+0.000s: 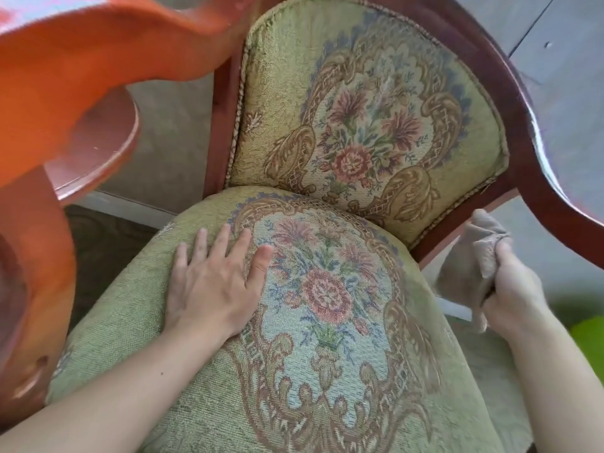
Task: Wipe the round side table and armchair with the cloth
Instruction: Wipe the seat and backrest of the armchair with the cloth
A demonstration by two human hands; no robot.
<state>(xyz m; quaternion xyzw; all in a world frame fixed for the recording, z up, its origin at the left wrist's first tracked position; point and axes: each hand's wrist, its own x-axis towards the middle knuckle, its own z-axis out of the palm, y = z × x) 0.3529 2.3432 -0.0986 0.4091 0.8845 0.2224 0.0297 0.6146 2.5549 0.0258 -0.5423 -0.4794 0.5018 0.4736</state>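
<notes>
Here, the cloth (474, 256), grey-beige and crumpled, sits at about 3 o'clock in view, bunched in the right hand (513, 286), which is clenched around it just beside the armchair's (327, 322) dark wood frame where backrest and seat meet. Cloth's upper fold is close against the lower rail of the frame; actual contact hard to tell. Left hand (212, 282) lies flat, fingers spread, palm down on the seat cushion, left of the floral medallion, gripping nothing. Upholstery green with woven flowers on seat and back. Left armrest looms blurred and orange-brown at 10 o'clock. Beneath it, at 9 o'clock, the round counter (98, 152), reddish wood, stands beside the chair. Grey floor (170, 132) behind.
</notes>
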